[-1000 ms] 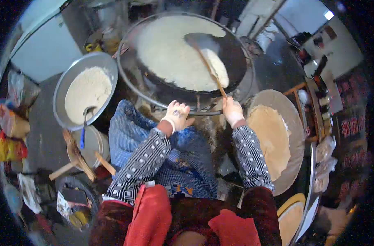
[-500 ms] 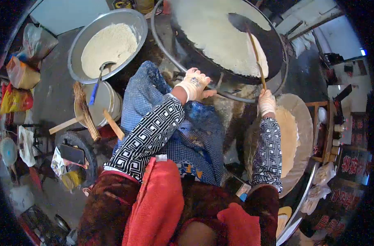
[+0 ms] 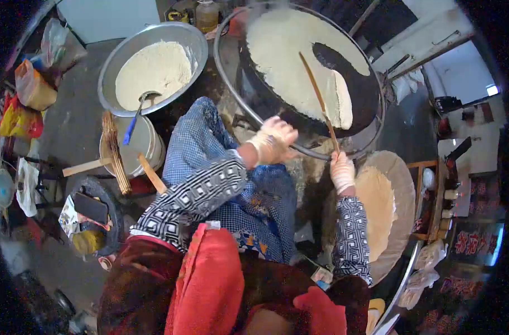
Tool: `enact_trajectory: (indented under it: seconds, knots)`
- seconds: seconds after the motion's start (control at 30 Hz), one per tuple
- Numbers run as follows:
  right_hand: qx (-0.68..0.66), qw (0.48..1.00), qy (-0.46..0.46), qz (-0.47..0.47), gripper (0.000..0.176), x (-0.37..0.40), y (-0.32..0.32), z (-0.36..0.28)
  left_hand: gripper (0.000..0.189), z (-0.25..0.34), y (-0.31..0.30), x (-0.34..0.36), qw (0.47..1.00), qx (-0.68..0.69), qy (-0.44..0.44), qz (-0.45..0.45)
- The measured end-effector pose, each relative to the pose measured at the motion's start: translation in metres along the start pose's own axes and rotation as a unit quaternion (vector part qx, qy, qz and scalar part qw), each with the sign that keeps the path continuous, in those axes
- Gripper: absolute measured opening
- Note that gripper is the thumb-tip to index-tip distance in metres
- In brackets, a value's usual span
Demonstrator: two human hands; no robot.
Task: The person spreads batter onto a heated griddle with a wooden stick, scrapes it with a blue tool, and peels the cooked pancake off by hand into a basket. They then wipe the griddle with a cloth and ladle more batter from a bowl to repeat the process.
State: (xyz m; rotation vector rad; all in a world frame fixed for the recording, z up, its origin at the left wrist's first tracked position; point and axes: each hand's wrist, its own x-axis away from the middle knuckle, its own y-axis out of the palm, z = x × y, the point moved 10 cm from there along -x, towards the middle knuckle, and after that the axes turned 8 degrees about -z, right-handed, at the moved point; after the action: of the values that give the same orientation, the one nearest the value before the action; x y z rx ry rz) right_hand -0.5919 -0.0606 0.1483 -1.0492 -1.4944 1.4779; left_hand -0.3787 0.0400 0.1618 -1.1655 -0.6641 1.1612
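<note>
My right hand (image 3: 342,172), in a pale glove, is closed around the lower end of a long thin wooden stick (image 3: 317,92). The stick reaches over a wide sheet of pale batter (image 3: 288,47) on a round dark griddle (image 3: 359,114). A folded strip of the sheet (image 3: 342,103) lies to the right of the stick, beside a bare dark patch. My left hand (image 3: 272,140), gloved too, holds nothing and is at the near side of the metal ring (image 3: 236,92) around the griddle, its fingers loosely bent and thumb apart.
At upper left stands a metal basin (image 3: 106,72) of pale batter with a blue-handled ladle (image 3: 132,125). Below it, a brush (image 3: 113,148) rests on a bucket (image 3: 158,139). Right of my right arm, a tan flatbread (image 3: 376,206) lies on a round tray (image 3: 402,223).
The stick's far end has swung left across the batter, away from the folded strip. My right hand has shifted left and down. My left hand has lifted or slid slightly at the ring.
</note>
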Motion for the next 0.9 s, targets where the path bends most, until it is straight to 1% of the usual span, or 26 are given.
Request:
enact_trajectory:
  seconds: [0.03, 0.07, 0.1, 0.17, 0.2, 0.23, 0.3, 0.33, 0.37, 0.43, 0.5, 0.57, 0.6, 0.63, 0.7, 0.73, 0.77, 0.83, 0.9]
  knots:
    - [0.015, 1.000, 0.015, -0.016, 0.028, 0.003, 0.013, 0.007, 0.057, 0.012, 0.020, -0.001, 0.998, -0.017, -0.007, -0.054]
    - [-0.018, 0.994, 0.102, -0.027, 0.034, -0.014, 0.014, 0.048, 0.056, 0.011, 0.031, -0.008, 0.993, -0.038, -0.044, -0.098]
    - [-0.010, 0.994, 0.105, -0.013, 0.034, -0.018, -0.001, 0.048, 0.056, 0.006, 0.029, -0.012, 0.986, -0.010, -0.064, -0.151]
    - [-0.002, 0.996, 0.092, -0.009, 0.033, -0.025, -0.013, 0.035, 0.056, -0.002, 0.031, -0.012, 0.986, 0.022, -0.062, -0.151]
    - [-0.052, 0.996, 0.076, -0.018, 0.031, -0.020, -0.022, 0.021, 0.059, -0.006, 0.030, -0.011, 0.991, 0.009, -0.057, -0.121]
    - [-0.051, 0.997, 0.056, -0.002, 0.029, -0.013, -0.022, 0.011, 0.060, -0.007, 0.028, -0.009, 0.991, 0.001, -0.057, -0.124]
    - [0.034, 0.994, 0.091, -0.054, 0.026, -0.015, 0.007, 0.017, 0.059, -0.011, 0.025, -0.006, 0.989, -0.025, -0.062, -0.135]
    - [0.022, 0.996, 0.085, -0.014, 0.028, -0.017, 0.009, 0.028, 0.059, -0.013, 0.029, -0.005, 0.988, -0.022, -0.062, -0.138]
    - [-0.005, 0.995, 0.098, 0.005, 0.030, -0.025, 0.012, 0.044, 0.059, -0.017, 0.027, -0.007, 0.990, -0.022, -0.057, -0.129]
    - [-0.010, 0.996, 0.088, 0.033, 0.028, -0.035, -0.001, 0.045, 0.058, -0.023, 0.027, -0.001, 0.990, -0.019, -0.057, -0.125]
    - [-0.027, 0.997, 0.064, 0.033, 0.026, -0.033, -0.007, 0.031, 0.058, -0.030, 0.021, 0.000, 0.991, -0.014, -0.059, -0.122]
    - [0.007, 0.998, -0.026, 0.058, 0.026, -0.013, -0.013, 0.005, 0.057, -0.038, 0.014, 0.002, 0.993, -0.003, -0.071, -0.097]
    - [0.058, 0.997, -0.011, 0.052, 0.026, -0.005, 0.002, 0.003, 0.056, -0.043, 0.012, 0.003, 0.994, -0.021, -0.068, -0.080]
    - [0.023, 1.000, 0.014, -0.011, 0.025, -0.010, 0.020, 0.018, 0.056, -0.043, 0.010, 0.007, 0.995, -0.038, -0.062, -0.069]
    - [-0.041, 0.997, 0.060, 0.018, 0.029, -0.022, 0.018, 0.054, 0.055, -0.053, 0.003, 0.009, 0.994, -0.034, -0.068, -0.077]
    - [0.001, 0.991, 0.130, -0.022, 0.032, -0.027, 0.008, 0.057, 0.056, -0.058, 0.002, 0.013, 0.991, -0.038, -0.080, -0.101]
    - [-0.004, 0.994, 0.108, -0.021, 0.034, -0.030, -0.004, 0.046, 0.057, -0.061, 0.000, 0.016, 0.987, -0.043, -0.091, -0.125]
    - [-0.012, 0.998, 0.065, -0.010, 0.032, -0.027, -0.011, 0.028, 0.059, -0.058, -0.008, 0.017, 0.985, -0.056, -0.112, -0.119]
    - [-0.006, 0.999, -0.006, 0.034, 0.032, -0.010, -0.015, 0.004, 0.060, -0.031, -0.003, 0.012, 0.982, -0.063, -0.077, -0.160]
